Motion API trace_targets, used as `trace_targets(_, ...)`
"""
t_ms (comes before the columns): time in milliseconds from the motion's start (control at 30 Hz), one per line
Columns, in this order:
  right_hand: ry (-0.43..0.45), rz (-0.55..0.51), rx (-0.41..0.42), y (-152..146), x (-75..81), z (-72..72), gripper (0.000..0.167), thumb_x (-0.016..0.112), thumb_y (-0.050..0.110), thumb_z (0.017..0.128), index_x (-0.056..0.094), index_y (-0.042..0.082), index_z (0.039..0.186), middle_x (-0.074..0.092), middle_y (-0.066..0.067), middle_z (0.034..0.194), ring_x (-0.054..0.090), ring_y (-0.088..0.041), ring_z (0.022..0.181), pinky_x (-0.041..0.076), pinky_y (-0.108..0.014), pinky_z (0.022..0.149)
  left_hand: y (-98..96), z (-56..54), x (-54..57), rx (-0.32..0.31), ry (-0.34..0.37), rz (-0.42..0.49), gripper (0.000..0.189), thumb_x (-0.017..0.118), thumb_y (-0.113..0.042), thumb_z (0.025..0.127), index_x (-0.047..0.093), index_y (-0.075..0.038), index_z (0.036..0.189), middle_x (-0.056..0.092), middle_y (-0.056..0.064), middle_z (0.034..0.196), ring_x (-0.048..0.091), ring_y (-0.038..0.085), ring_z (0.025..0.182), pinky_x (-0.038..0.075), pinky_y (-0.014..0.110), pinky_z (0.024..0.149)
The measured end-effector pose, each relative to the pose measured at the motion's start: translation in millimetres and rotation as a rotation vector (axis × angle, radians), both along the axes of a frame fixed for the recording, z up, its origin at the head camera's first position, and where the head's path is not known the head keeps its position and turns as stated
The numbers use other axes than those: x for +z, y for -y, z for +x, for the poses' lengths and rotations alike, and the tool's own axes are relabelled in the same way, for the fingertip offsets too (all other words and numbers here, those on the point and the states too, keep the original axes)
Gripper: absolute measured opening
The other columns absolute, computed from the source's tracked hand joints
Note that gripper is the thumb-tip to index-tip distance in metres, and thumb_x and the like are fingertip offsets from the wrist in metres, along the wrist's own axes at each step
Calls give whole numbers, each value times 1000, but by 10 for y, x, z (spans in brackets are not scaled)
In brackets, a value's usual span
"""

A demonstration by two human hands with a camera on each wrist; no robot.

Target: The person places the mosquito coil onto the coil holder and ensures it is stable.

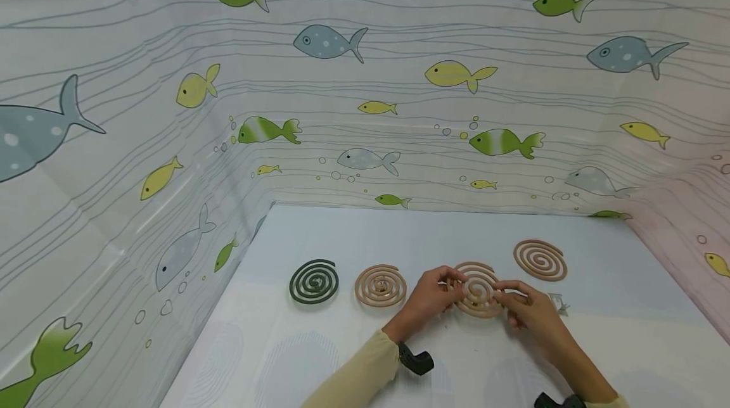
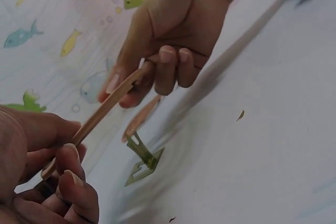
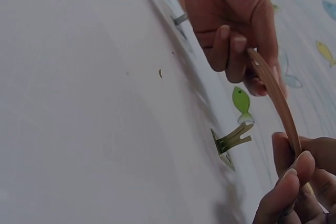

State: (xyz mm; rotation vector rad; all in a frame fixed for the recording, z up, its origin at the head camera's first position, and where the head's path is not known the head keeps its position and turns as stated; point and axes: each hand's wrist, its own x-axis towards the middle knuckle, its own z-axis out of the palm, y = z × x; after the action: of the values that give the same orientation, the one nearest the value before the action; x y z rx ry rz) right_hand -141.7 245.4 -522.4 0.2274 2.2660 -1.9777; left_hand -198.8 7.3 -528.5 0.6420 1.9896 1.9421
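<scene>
A tan mosquito coil (image 1: 478, 316) is held between my two hands, tilted and off the white table. My left hand (image 1: 435, 299) pinches its left edge between thumb and fingers. On the opposite edge, my right hand (image 1: 531, 312) pinches the coil the same way. The left wrist view shows the coil (image 2: 100, 114) nearly edge-on, raised above the tabletop. A small metal coil stand (image 3: 231, 141) with an upright forked prong sits on the table near the held coil. To the right of my right hand lies a metal stand (image 1: 559, 304).
Left of my hands are a dark green coil (image 1: 313, 282) and a tan coil (image 1: 380, 286). Another tan coil (image 1: 540, 261) is at the back right. Small brown crumbs (image 2: 240, 115) dot the white table (image 1: 342, 230). Fish-patterned sheeting (image 1: 399, 135) surrounds the table.
</scene>
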Motion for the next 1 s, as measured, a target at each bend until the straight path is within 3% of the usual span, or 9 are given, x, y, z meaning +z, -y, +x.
trace_targets(400,77,-11,7,-68,-60,63,49,75,34,96,61,7,134,74,0,95,52,-13,61,46,-29,57,-5,27,-26,-65,-8,-46,23,73,-12,96,70,-6,118,61,-7,89,51,4,60,42,21,54)
trace_targets(1000,78,-35,62,-65,-118,64,49,74,29,97,59,2,135,72,-4,98,53,-11,62,51,-29,55,-13,23,-118,-58,-20,-102,21,74,-10,95,70,-8,116,61,-7,87,55,2,66,44,20,57)
